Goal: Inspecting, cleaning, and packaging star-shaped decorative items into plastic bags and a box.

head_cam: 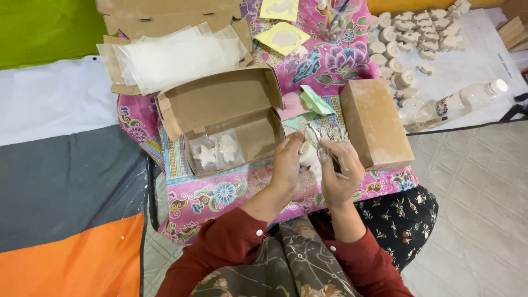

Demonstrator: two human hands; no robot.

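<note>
The left hand (287, 165) and the right hand (338, 171) meet over the near edge of a floral cloth (220, 195), both closed around a small white figure (309, 158) held between them. The right hand also pinches a thin metal tool (313, 133) whose tip points far and left, above the figure. Just left of the hands, an open cardboard box (225, 118) contains a clear bag with two white figures (217, 151). Just right of the hands, a closed brown box (377, 124) lies on the cloth. Far left, a stack of clear plastic bags (176, 55) rests on flattened cardboard. Far right, a group of white figures (415, 36) sits on a white sheet, with a clear plastic bottle (456, 103) lying on its side nearer.
</note>
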